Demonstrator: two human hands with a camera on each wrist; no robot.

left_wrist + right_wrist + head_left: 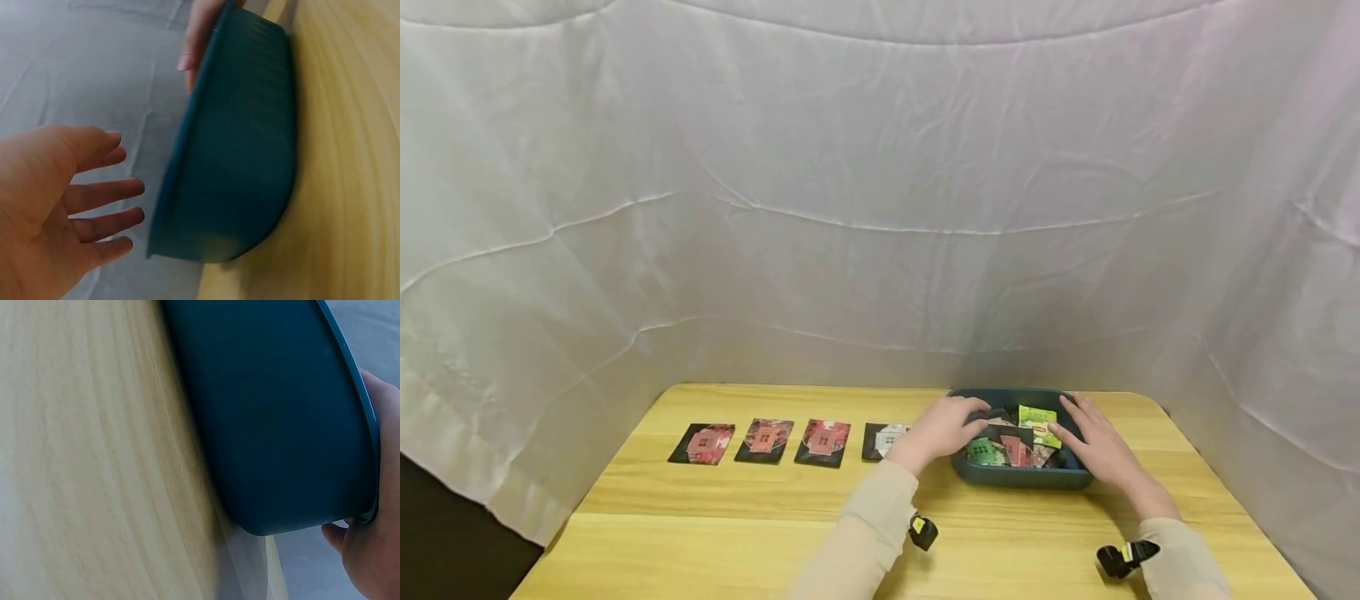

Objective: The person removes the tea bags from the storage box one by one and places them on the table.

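Note:
A dark blue-green plastic tub (1026,477) stands on the table, holding several flat sachets: a yellow-green one (1037,421), a red and black one (1017,448) and a green one (981,451) among them. My right hand (1101,446) grips the tub's right end, its thumb over the inside and its fingers outside the rim. Over the tub's left side is my left hand (942,427), fingers spread and slightly bent. The left wrist view shows that hand (69,200) holding nothing, apart from the tub wall (237,137).
Left of the tub, three red and black sachets (702,443) (764,441) (822,442) lie in a row. A white and black sachet (876,441) is partly covered by my left hand. Pale curtains (880,208) surround the wooden table (737,533).

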